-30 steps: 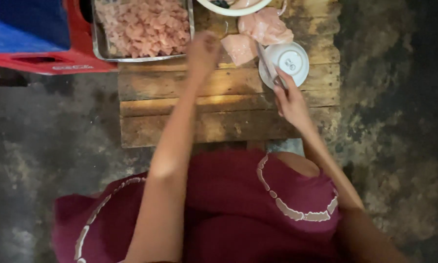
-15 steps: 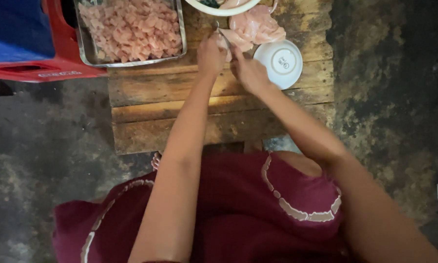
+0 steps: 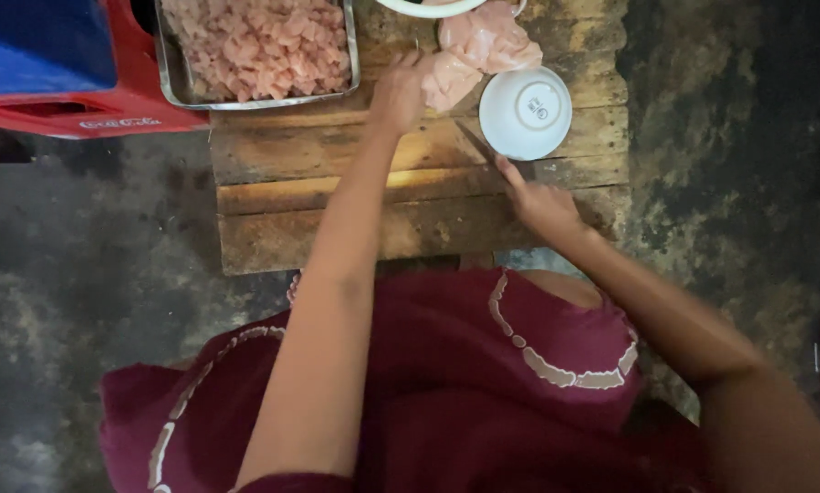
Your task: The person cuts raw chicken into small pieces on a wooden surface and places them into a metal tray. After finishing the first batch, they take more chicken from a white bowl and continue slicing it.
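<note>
Head view: hands on knife [image 3: 476,146] (and meat [image 3: 448,80])

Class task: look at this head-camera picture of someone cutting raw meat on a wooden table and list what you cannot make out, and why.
- Bowl at the top: cut off by the frame edge, contents unclear.
- Metal tray of diced meat: far end cut off by the top edge.
- Knife: dark and blurred; right hand covers its handle.
- Left hand on the meat piece: fingertips blurred, grip unclear.
- White dish: upside down, inside hidden.
</note>
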